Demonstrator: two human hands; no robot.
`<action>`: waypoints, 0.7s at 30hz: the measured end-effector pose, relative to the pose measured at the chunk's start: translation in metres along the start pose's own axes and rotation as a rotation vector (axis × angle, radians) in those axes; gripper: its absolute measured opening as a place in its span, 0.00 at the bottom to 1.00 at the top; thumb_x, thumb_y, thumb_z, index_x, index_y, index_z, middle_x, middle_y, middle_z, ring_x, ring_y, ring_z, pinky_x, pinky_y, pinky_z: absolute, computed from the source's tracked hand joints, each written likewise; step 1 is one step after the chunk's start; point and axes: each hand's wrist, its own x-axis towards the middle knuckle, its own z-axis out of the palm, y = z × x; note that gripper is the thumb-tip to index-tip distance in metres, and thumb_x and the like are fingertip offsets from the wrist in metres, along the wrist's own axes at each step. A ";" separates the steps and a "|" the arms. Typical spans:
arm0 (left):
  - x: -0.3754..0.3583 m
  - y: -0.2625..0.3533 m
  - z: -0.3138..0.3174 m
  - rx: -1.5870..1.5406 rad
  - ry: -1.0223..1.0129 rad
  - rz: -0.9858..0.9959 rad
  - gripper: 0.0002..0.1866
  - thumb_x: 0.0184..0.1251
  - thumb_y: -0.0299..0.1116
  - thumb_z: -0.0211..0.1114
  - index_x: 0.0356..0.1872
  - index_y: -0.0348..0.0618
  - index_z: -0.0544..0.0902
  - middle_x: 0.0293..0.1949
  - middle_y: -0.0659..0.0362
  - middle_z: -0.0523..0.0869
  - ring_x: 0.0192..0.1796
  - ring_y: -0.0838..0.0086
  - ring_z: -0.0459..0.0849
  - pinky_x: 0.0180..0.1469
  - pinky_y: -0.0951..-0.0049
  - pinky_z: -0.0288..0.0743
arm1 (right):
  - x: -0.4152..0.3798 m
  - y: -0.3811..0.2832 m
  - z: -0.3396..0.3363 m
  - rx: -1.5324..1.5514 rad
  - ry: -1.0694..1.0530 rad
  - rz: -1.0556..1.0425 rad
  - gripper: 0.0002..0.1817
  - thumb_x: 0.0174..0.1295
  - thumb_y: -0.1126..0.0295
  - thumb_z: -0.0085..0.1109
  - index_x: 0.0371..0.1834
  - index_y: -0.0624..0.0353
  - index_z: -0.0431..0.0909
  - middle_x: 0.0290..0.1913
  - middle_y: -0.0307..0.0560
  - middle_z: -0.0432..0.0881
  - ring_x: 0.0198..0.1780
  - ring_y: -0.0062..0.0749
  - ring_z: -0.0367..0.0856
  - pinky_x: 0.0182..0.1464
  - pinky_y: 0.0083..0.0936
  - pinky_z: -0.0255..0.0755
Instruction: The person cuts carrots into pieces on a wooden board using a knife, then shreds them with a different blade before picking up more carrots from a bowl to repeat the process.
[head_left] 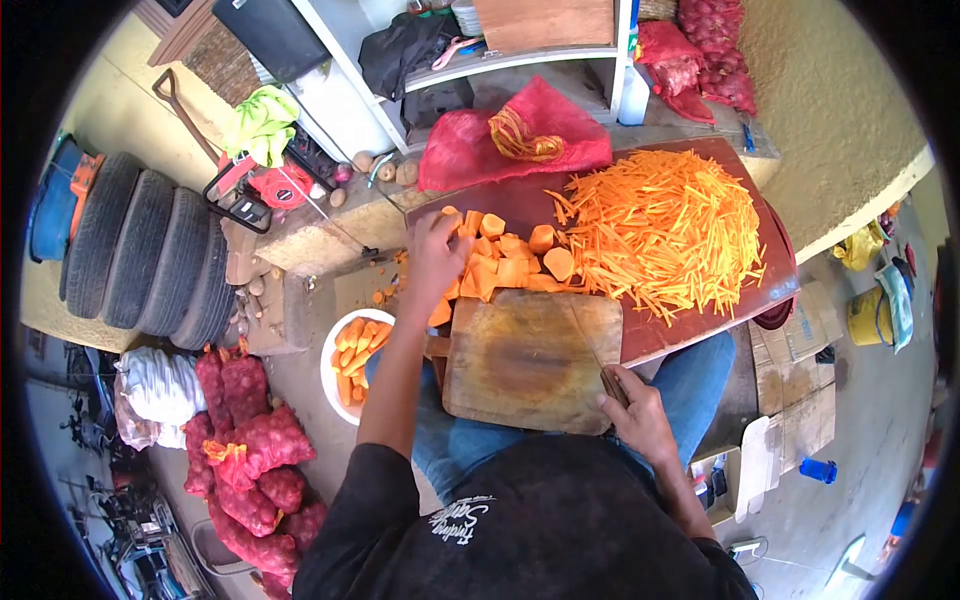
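My left hand (440, 255) is at the left end of the red-brown table (645, 345), its fingers curled over a carrot piece (451, 211) at the edge of a group of cut carrot chunks (513, 270). The fingertips are partly hidden. In my right hand (640, 415) is the handle of a knife (612, 385), with its thin blade lying along the right side of the wooden cutting board (525, 355). That board rests over my lap, bare and stained dark in the middle. A large heap of carrot sticks (665, 235) covers the table's right part.
A white bowl of peeled carrots (355, 350) stands on the floor at my left. Behind the table lies a red mesh sack (515, 145). Red onion sacks (250, 470) and stacked tyres (145, 245) are at the left, flattened cardboard (795, 370) at the right.
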 end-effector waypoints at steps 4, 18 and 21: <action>-0.051 0.046 -0.009 0.049 -0.102 0.118 0.36 0.57 0.39 0.89 0.68 0.41 0.89 0.62 0.48 0.86 0.67 0.49 0.83 0.71 0.46 0.72 | 0.000 -0.004 0.000 -0.028 -0.018 -0.010 0.28 0.73 0.73 0.74 0.73 0.72 0.78 0.59 0.70 0.92 0.64 0.57 0.94 0.64 0.39 0.84; -0.046 0.038 0.017 0.036 -0.031 0.038 0.29 0.66 0.32 0.83 0.69 0.39 0.87 0.67 0.43 0.85 0.69 0.45 0.80 0.73 0.45 0.71 | -0.001 0.005 0.006 -0.076 -0.033 -0.060 0.31 0.73 0.72 0.75 0.76 0.72 0.76 0.59 0.73 0.91 0.63 0.63 0.94 0.62 0.42 0.86; -0.031 0.019 0.023 0.040 0.028 0.057 0.26 0.67 0.31 0.82 0.66 0.38 0.88 0.64 0.43 0.87 0.65 0.44 0.84 0.70 0.46 0.75 | -0.001 0.006 0.008 -0.066 -0.042 -0.042 0.31 0.73 0.72 0.74 0.76 0.72 0.77 0.59 0.73 0.91 0.62 0.62 0.94 0.61 0.42 0.86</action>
